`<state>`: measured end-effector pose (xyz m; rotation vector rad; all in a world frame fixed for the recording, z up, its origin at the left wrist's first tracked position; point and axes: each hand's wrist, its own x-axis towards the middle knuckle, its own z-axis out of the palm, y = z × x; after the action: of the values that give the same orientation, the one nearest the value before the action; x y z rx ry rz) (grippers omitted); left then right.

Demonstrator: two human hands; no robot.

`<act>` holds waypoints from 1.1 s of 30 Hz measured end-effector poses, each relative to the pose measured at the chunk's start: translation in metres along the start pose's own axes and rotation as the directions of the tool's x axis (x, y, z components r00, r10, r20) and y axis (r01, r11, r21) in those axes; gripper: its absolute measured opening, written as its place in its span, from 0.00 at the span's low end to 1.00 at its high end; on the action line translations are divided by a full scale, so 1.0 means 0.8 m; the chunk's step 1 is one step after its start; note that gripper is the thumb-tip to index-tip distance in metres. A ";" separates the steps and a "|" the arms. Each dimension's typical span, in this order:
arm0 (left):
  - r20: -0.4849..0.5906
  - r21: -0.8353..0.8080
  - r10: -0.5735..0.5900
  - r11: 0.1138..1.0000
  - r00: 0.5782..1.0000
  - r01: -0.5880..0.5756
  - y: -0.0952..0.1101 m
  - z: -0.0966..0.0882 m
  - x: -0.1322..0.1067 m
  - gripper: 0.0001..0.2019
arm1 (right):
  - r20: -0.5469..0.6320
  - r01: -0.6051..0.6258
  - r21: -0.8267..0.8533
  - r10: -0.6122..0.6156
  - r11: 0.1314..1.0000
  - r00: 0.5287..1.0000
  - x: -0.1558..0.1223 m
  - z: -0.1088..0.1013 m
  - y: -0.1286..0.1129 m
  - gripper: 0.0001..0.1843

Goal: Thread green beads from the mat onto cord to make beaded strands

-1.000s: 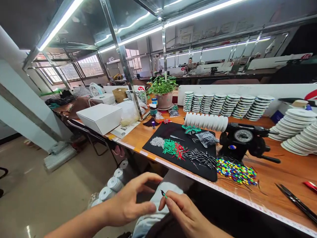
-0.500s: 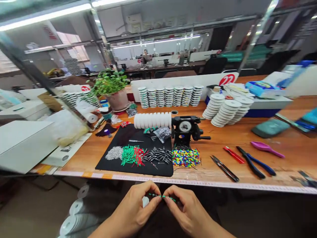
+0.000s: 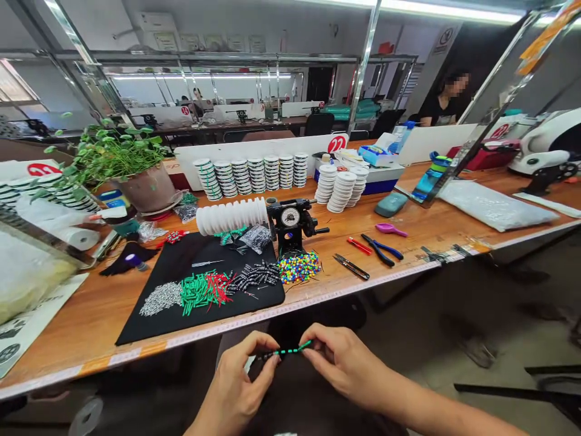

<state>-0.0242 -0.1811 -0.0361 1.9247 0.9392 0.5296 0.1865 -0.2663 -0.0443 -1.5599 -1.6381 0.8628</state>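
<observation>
Just below the tape-marked front edge of the bench (image 3: 97,315), left hand (image 3: 240,378) and right hand (image 3: 345,363) close together, fingertips pinching a short green-and-black beaded strand (image 3: 285,352). Open floor (image 3: 431,339) off to the right; black mat (image 3: 258,297) well beyond the edge, untouched.

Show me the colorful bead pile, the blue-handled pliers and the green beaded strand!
colorful bead pile (image 3: 298,267), head view, middle of the pile
blue-handled pliers (image 3: 390,251), head view, on the blue handle
green beaded strand (image 3: 290,350), head view, on its green beads
</observation>
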 end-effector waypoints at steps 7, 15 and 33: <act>-0.150 -0.234 -0.119 0.969 0.982 0.082 -0.009 -0.007 -0.030 0.10 | -0.113 0.009 -0.052 -0.014 0.999 0.994 -0.005 0.029 -0.011 0.06; -0.196 -0.629 -0.356 0.760 0.914 0.161 -0.037 0.007 -0.036 0.19 | -0.132 -0.035 0.107 0.049 0.994 0.990 -0.010 0.042 0.001 0.11; -0.261 -0.949 -0.562 0.297 0.785 -0.103 -0.033 0.024 -0.030 0.20 | -0.101 0.032 0.137 -0.018 0.990 0.995 -0.030 0.075 0.024 0.19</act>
<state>-0.0363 -0.2021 -0.0680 0.4586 0.9164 1.1900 0.1462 -0.2894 -0.0938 -1.4601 -1.4921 0.8535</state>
